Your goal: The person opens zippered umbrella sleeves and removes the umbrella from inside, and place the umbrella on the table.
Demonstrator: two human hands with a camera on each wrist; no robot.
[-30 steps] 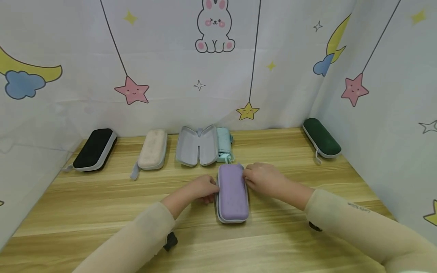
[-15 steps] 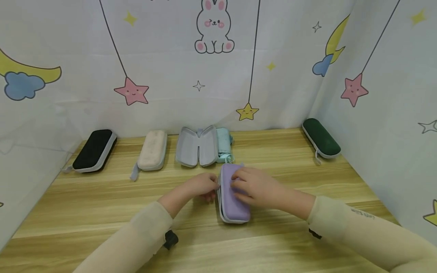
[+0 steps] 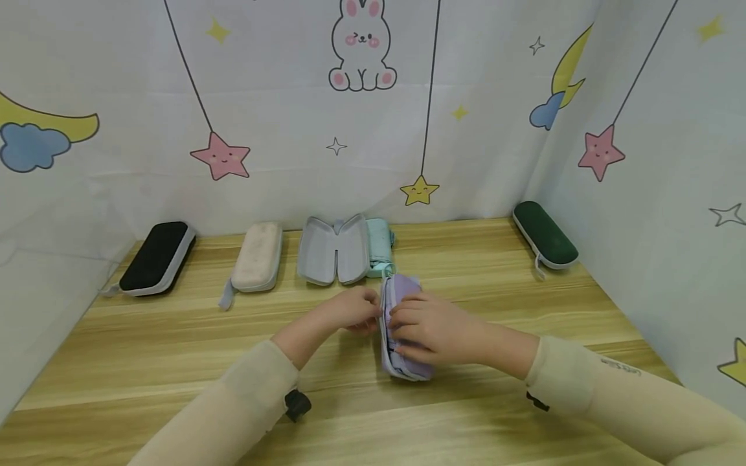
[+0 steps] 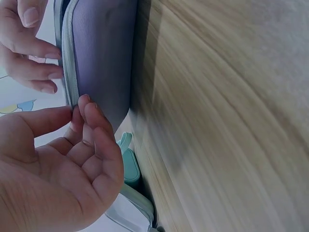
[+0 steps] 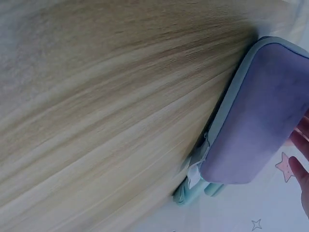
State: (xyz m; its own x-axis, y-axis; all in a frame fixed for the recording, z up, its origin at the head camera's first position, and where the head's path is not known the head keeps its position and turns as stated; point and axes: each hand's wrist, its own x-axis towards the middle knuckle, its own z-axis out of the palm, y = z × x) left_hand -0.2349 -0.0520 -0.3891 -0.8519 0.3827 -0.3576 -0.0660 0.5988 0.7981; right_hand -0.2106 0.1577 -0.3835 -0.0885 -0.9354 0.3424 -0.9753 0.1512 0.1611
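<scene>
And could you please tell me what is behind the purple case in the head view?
Behind the purple case is the teal item, with the open grey case beside it, then the backdrop. The table the purple case covers cannot be seen.

In the head view the right hand (image 3: 434, 329) covers much of the purple case (image 3: 403, 287), and the details inside its rim are too small to tell. The grey case (image 3: 352, 251) hides the left edge of the teal item (image 3: 381, 238). Lettering on the right sleeve (image 3: 647, 395) is illegible, and the rabbit's (image 3: 362, 61) ears are cut off. The left wrist view crops the purple case at the top; the right wrist view crops it and the right hand at the right, the table (image 5: 106, 96) blurring toward the upper left.
</scene>
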